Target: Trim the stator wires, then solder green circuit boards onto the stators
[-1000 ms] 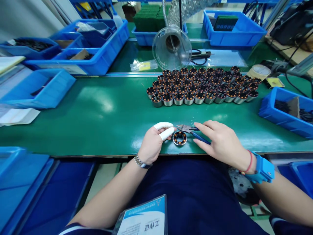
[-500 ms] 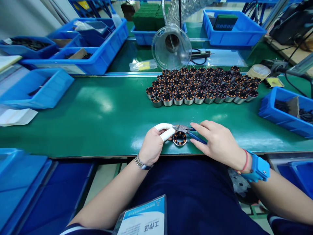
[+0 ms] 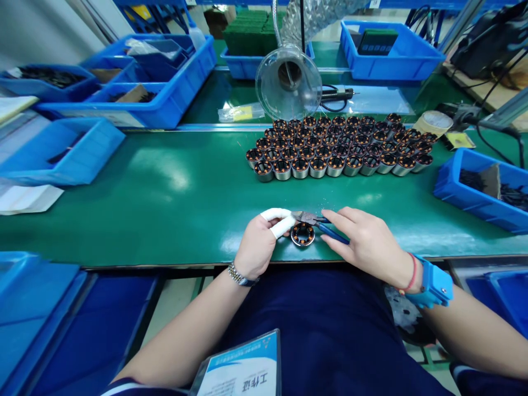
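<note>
My right hand [image 3: 369,239] holds blue-handled cutting pliers [image 3: 306,217], thumb and fingers on the two handles. The jaws point left, over the far rim of a round motor stator [image 3: 303,242] with copper windings on the green bench. My left hand [image 3: 256,241], with white covers on thumb and forefinger, pinches at the tip of the jaws. What lies between those fingertips is too small to make out. Other fingers of this hand are tucked behind, close to the stator's left side. Beyond the hands, many similar stators [image 3: 317,165] stand upright in rows.
Blue bins with dark parts stand at the right [image 3: 474,206] and left [image 3: 88,157]. A clear fume funnel [image 3: 268,82] hangs behind the stators. Behind it lies a black pen-shaped tool [image 3: 340,94]. A tape roll [image 3: 433,122] sits at the back right.
The view has shifted slightly. Both hands, the pliers and the stator keep nearly the same places.
</note>
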Action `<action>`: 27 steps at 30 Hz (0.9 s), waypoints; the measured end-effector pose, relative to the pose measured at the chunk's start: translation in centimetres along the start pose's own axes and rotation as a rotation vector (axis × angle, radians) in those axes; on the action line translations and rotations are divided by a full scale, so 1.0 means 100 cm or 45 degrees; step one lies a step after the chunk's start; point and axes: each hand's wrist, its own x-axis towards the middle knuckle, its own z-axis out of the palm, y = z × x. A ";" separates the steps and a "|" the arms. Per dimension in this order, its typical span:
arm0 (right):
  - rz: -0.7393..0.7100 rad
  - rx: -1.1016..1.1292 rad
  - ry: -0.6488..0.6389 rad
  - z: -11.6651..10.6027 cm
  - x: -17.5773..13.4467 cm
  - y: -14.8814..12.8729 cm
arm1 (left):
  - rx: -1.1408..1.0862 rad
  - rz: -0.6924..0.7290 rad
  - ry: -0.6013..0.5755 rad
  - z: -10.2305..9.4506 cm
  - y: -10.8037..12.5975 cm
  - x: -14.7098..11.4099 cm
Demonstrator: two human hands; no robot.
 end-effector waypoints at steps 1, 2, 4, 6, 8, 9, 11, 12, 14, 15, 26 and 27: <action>0.013 0.024 0.029 0.000 -0.001 0.002 | 0.011 0.002 0.004 0.000 0.000 0.000; 0.033 0.046 0.057 -0.001 -0.002 0.003 | 0.025 0.011 0.007 0.000 0.000 0.001; 0.084 0.064 0.088 -0.002 -0.004 0.008 | 0.049 0.033 -0.007 0.001 0.002 0.002; 0.138 0.030 0.080 -0.002 -0.006 0.014 | 0.069 0.013 -0.063 0.003 0.004 0.004; 0.174 -0.010 0.045 -0.002 -0.008 0.017 | 0.088 -0.057 -0.125 0.006 0.006 0.008; 0.180 -0.016 0.029 -0.002 -0.009 0.018 | 0.099 -0.088 -0.136 0.007 0.007 0.009; 0.174 0.012 0.000 -0.002 -0.010 0.017 | 0.113 -0.105 -0.120 0.010 0.007 0.012; 0.166 0.034 -0.011 -0.001 -0.010 0.016 | 0.110 -0.098 -0.103 0.012 0.007 0.013; 0.160 0.066 -0.023 -0.001 -0.010 0.014 | 0.097 -0.081 -0.079 0.014 0.006 0.014; 0.159 0.075 -0.023 -0.001 -0.010 0.013 | 0.092 -0.075 -0.074 0.014 0.006 0.014; 0.151 0.103 -0.035 0.003 -0.008 0.010 | 0.091 -0.015 -0.050 0.015 0.004 0.014; 0.151 0.102 -0.035 0.003 -0.008 0.010 | 0.088 -0.013 -0.051 0.015 0.004 0.014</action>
